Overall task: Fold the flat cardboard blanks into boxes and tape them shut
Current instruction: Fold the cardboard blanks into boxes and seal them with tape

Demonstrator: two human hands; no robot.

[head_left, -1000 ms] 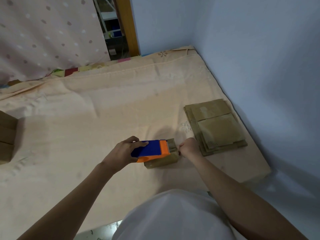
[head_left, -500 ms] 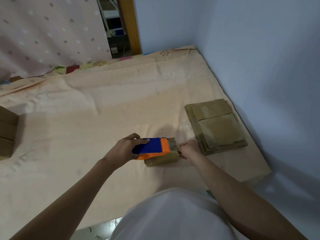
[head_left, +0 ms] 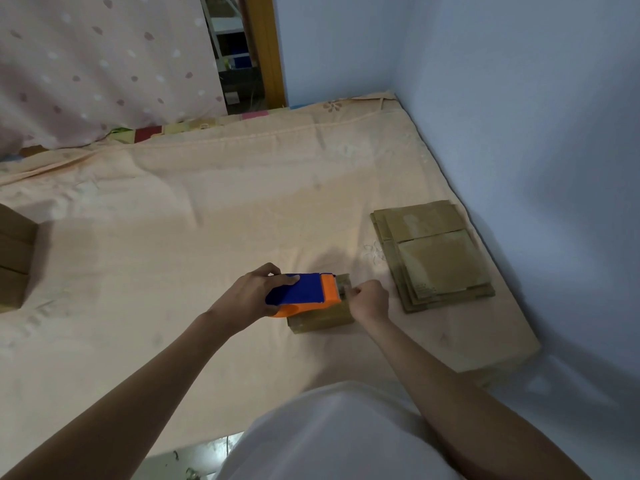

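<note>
A small folded cardboard box [head_left: 322,320] sits on the mattress in front of me. My left hand [head_left: 254,296] grips a blue and orange tape dispenser [head_left: 304,294] that rests on top of the box. My right hand [head_left: 369,301] is curled at the box's right end, right by the dispenser's front edge; whether it pinches tape is too small to tell. A stack of flat cardboard blanks [head_left: 433,256] lies to the right, near the wall.
The peach sheet covers the mattress [head_left: 173,237]. Folded boxes [head_left: 14,261] stand stacked at the left edge. A blue wall [head_left: 536,168] runs close along the right side. A dotted curtain [head_left: 104,64] hangs at the back left.
Both hands stay on the box and dispenser. The right hand has shifted slightly left, closer to the dispenser's front edge.
</note>
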